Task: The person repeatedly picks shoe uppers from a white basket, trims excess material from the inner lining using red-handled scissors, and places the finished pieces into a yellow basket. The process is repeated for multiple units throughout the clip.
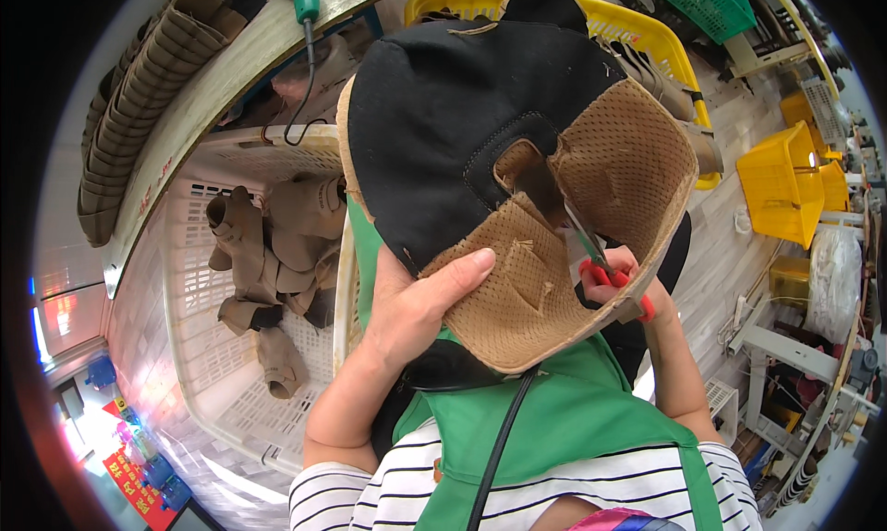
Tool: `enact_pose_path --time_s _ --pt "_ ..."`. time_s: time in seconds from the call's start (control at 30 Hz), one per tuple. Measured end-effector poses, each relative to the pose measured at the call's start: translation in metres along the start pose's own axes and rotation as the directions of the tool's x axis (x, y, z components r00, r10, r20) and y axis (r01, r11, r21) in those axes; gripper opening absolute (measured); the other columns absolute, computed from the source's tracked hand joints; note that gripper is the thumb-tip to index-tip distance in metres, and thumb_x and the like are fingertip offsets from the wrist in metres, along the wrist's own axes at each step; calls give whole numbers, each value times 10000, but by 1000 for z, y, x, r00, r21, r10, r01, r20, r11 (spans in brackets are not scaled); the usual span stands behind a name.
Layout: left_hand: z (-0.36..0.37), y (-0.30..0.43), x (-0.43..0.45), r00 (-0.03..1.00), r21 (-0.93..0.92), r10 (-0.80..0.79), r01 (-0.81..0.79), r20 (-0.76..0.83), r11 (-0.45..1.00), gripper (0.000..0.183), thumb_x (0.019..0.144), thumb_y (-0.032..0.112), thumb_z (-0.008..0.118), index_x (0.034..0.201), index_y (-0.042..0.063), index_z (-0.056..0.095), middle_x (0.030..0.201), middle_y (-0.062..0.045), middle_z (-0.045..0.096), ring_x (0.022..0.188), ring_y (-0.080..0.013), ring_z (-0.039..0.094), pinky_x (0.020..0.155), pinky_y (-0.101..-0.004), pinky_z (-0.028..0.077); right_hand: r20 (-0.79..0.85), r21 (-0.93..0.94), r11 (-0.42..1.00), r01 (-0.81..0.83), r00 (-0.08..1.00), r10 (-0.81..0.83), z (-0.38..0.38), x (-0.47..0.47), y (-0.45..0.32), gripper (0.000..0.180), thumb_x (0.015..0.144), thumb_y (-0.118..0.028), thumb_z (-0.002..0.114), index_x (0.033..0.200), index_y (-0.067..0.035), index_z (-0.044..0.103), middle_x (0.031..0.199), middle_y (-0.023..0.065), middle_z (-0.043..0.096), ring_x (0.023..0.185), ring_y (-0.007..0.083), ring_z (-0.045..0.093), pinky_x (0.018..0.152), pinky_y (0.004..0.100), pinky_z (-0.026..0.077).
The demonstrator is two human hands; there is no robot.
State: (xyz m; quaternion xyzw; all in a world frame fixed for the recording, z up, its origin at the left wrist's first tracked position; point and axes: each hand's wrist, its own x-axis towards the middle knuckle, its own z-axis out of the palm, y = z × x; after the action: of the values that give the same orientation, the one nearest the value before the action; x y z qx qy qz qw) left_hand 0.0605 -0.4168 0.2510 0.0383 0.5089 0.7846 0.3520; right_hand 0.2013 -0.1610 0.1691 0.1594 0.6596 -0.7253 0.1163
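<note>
A shoe upper, turned with its black lining and tan perforated lining outward, spans the middle of the view. My left hand grips its lower left edge, thumb on the tan perforated piece. In my right hand are scissors with red handles. Their blades point up into the gap between the two tan flaps, by a frayed edge; whether they touch material I cannot tell. Stitching runs around the opening in the black lining. Loose thread ends show on the left tan flap.
To the left, a white plastic basket holds several taupe shoe uppers. A worktop above it carries a long row of stacked uppers and a green corded tool. A yellow basket stands behind the upper; yellow bins are at right.
</note>
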Motion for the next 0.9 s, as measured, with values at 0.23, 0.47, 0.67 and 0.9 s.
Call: enact_pose_path --time_s 0.23,0.47,0.67,0.9 --pt "-6 -11 7 999 -13 54 -54 -5 998 388 824 21 673 1183 -40 540 1079 -96 633 935 -154 621 832 -285 505 -19 -778 538 324 844 -536 21 0 -10 409 758 -143 730 1098 7 560 838 41 581 732 128 525 705 272 466" --pt "2 -16 6 999 -30 42 -41 21 999 405 831 22 667 1203 -44 523 1104 -103 627 948 -152 616 837 -285 506 -230 -627 761 166 894 -385 13 4 37 421 781 -176 758 1101 31 577 920 68 632 851 138 600 803 258 485" --pt "-3 -14 8 1000 -14 11 -11 -9 1000 409 817 22 675 1192 -49 530 1092 -104 632 936 -153 620 834 -288 507 -80 -815 485 317 768 -636 21 7 18 295 774 -58 732 1016 19 584 817 26 590 767 113 574 750 229 482" --pt "-2 -15 9 999 3 37 -37 -31 999 361 824 46 678 1150 -51 556 1058 -97 642 913 -148 622 813 -283 507 -88 -748 539 388 746 -660 41 8 -16 226 637 16 675 806 -12 528 706 53 509 564 130 449 510 253 378"
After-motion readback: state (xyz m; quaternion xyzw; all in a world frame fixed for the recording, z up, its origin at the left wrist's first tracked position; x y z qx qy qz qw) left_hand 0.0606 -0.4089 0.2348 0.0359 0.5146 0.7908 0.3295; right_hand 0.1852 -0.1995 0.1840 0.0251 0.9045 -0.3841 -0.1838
